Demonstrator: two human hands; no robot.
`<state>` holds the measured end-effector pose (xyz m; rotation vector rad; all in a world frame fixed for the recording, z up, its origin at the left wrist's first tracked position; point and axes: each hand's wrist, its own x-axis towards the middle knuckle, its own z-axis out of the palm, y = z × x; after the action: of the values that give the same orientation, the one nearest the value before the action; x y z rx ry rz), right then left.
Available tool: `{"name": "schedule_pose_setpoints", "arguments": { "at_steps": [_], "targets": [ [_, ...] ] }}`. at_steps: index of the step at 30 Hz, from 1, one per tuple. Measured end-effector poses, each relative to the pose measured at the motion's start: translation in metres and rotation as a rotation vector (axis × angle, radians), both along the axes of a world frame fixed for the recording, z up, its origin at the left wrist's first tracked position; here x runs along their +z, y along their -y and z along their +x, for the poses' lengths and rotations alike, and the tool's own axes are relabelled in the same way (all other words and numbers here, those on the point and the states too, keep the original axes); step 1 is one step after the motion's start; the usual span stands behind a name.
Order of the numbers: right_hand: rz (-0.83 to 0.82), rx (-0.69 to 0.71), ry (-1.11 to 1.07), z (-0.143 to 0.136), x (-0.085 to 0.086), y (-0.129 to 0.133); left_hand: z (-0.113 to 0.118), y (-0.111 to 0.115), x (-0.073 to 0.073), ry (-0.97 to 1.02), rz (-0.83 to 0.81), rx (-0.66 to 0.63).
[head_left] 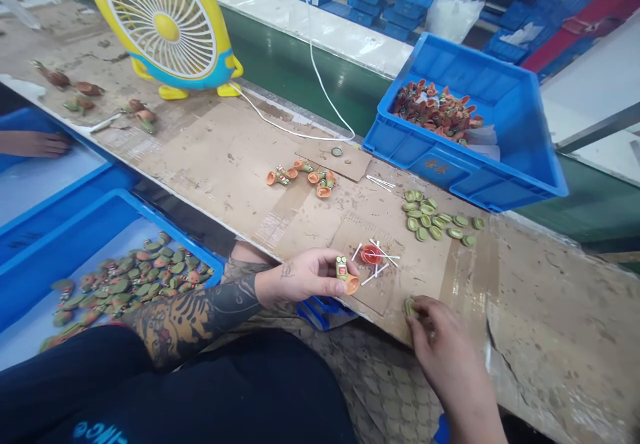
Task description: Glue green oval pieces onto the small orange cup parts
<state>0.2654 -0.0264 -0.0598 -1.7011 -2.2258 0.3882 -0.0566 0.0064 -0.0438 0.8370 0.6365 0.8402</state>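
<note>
Between the thumb and fingers of my left hand (320, 274) is a small frog figurine (342, 269) with an orange bowl-shaped end. My right hand (447, 337) pinches a small green oval piece (410, 307) above the front edge of the table. Between and beyond the hands, a red dish (371, 254) sits with several cotton swabs (376, 274) in and around it. More green oval pieces (435, 233) lie in a loose group farther back on the right. Several similar figurines (324, 192) rest on the cardboard ahead of my left hand.
A blue crate (460, 171) holding many orange-brown figurines stands at the back right. A yellow fan (167, 27) with a white cord (300, 136) stands at the back left. At left, a blue bin (125, 197) holds many green pieces; another person's hand (35, 144) is beyond it.
</note>
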Motion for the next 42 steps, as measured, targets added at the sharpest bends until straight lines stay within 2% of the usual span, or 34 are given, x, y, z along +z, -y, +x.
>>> {"name": "schedule_pose_setpoints", "arguments": {
  "at_steps": [3, 8, 12, 17, 32, 34, 38, 42],
  "targets": [
    [0.067, -0.056, -0.115, -0.015, 0.014, 0.008, 0.002, 0.002, 0.003, 0.015, -0.003, -0.002],
    [0.122, -0.134, -0.586, -0.067, 0.034, 0.033, 0.013, 0.007, 0.007, 0.031, 0.04, 0.04],
    [0.134, -0.127, -0.646, -0.097, 0.035, 0.034, 0.021, 0.009, 0.009, 0.031, 0.15, 0.116],
    [0.167, -0.089, -0.596, -0.102, 0.035, 0.026, 0.022, 0.008, 0.008, 0.015, 0.282, 0.181],
    [0.044, 0.022, -0.725, -0.107, 0.052, 0.031, 0.014, 0.01, 0.002, -0.161, 0.784, 0.312],
    [0.046, 0.053, -0.724, -0.105, 0.055, 0.029, 0.015, 0.01, 0.004, -0.198, 0.77, 0.294],
    [0.101, 0.071, -0.632, -0.103, 0.055, 0.023, 0.014, 0.008, 0.013, -0.206, 0.584, 0.221],
    [0.339, 0.057, -0.461, -0.114, 0.048, 0.016, 0.01, 0.011, 0.017, -0.185, 0.414, 0.149]
  ]
}}
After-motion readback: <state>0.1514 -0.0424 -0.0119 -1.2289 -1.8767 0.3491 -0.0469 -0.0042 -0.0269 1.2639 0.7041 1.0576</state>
